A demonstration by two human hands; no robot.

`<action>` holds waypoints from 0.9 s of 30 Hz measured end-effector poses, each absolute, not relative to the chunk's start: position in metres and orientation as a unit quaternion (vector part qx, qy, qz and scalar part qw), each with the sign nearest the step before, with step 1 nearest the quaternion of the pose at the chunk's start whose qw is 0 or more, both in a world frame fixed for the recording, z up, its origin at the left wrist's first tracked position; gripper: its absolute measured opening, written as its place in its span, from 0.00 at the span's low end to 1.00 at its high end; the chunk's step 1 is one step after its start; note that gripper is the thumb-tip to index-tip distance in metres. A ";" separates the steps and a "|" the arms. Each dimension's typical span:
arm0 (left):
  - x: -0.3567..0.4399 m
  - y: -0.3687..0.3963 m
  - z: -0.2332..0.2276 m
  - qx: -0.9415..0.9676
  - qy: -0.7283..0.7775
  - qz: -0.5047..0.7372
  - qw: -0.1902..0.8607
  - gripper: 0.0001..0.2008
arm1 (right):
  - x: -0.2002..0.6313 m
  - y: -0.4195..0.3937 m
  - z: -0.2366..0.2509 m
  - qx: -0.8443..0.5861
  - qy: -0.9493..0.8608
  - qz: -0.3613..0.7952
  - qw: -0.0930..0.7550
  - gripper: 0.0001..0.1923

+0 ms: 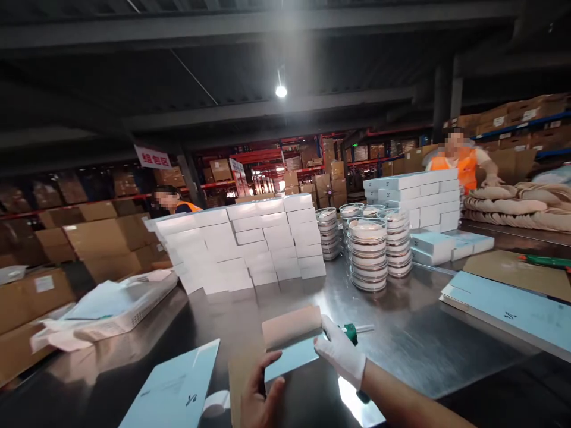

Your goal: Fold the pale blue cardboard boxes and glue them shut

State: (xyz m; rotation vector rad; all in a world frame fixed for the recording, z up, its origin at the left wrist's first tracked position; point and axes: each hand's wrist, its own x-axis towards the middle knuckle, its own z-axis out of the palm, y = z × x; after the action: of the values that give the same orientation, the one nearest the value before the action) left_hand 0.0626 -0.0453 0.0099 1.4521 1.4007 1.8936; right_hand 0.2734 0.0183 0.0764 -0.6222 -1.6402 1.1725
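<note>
Nearest, left hand (261,395), bare, fingers curled round the near edge of a flat pale-blue carton (292,355), thumb on top. Right hand (341,353), in a white glove, closed on the carton's far corner, a green-handled tool (354,331) lying just behind it. Carton half-folded, brown flap raised, resting on the steel table (401,333). Beside the left wrist, another flat blue sheet (178,386). Further back, a wall of stacked white boxes (241,246) and columns of round lidded tins (368,255). Beyond, two people in orange vests (464,163) among shelved brown cartons.
</note>
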 end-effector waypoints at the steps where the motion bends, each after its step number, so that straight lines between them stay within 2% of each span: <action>1: 0.062 -0.044 0.007 0.517 0.490 0.678 0.182 0.31 | 0.275 0.017 0.077 -0.249 -0.683 0.488 0.483 0.33; 4: 0.055 -0.041 0.004 0.502 0.451 0.714 0.189 0.28 | 0.293 0.019 0.070 -0.235 -0.710 0.489 0.448 0.44; 6: 0.050 -0.041 0.007 0.490 0.431 0.732 0.197 0.28 | 0.305 0.020 0.060 -0.239 -0.731 0.458 0.445 0.46; 12: 0.041 -0.047 0.034 0.685 0.333 0.634 0.136 0.12 | 0.315 0.004 0.057 -0.195 -0.778 0.394 0.448 0.20; 16: 0.040 -0.050 0.036 0.725 0.283 0.619 0.108 0.11 | 0.313 -0.006 0.065 -0.163 -0.780 0.390 0.461 0.13; 18: 0.042 -0.050 0.027 0.712 0.304 0.620 0.125 0.16 | 0.312 -0.007 0.063 -0.159 -0.769 0.393 0.478 0.12; 21: 0.047 -0.051 0.002 0.622 0.382 0.646 0.223 0.43 | 0.310 -0.002 0.057 -0.196 -0.736 0.399 0.511 0.12; 23: 0.049 -0.057 -0.015 0.573 0.437 0.612 0.326 0.55 | 0.308 0.002 0.052 -0.250 -0.696 0.401 0.540 0.14; 25: 0.046 -0.064 -0.025 0.550 0.466 0.557 0.412 0.56 | 0.306 0.007 0.048 -0.313 -0.662 0.402 0.550 0.24; 27: 0.037 -0.067 -0.019 0.531 0.471 0.555 0.433 0.53 | 0.303 0.014 0.044 -0.359 -0.648 0.404 0.538 0.39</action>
State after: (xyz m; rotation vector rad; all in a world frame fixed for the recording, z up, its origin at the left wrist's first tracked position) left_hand 0.0366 -0.0668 -0.0186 1.3230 1.1729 1.3839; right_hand 0.3031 0.0135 0.0442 -0.8532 -1.5407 0.9601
